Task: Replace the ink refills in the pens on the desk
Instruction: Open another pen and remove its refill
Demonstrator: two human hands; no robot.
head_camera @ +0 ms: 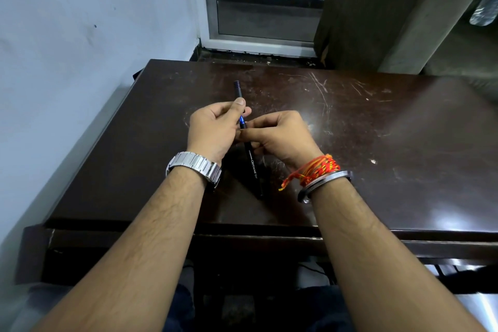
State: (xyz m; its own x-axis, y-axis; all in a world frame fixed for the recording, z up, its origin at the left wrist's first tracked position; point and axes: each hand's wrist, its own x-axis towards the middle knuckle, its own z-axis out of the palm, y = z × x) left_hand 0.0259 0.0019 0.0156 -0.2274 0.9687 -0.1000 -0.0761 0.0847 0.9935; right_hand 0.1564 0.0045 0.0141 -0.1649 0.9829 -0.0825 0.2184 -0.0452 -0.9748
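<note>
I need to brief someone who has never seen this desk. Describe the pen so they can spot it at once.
Start at the dark brown desk by the pale wall. Over its middle, the left hand and right hand meet around a slim black pen. It alone bears white lettering, with a blue ring by the fingers and a ribbed far end.

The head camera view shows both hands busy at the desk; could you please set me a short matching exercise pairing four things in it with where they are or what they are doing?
Things:
1. left hand
2. right hand
3. silver watch
4. orange thread band

Places or states:
A. tied around the right wrist, beside metal bangles
B. pinches the upper section of the black pen, near its ridged far end
C. worn on the left wrist
D. grips the pen just below the blue ring

Pairs: 1-B, 2-D, 3-C, 4-A
</note>
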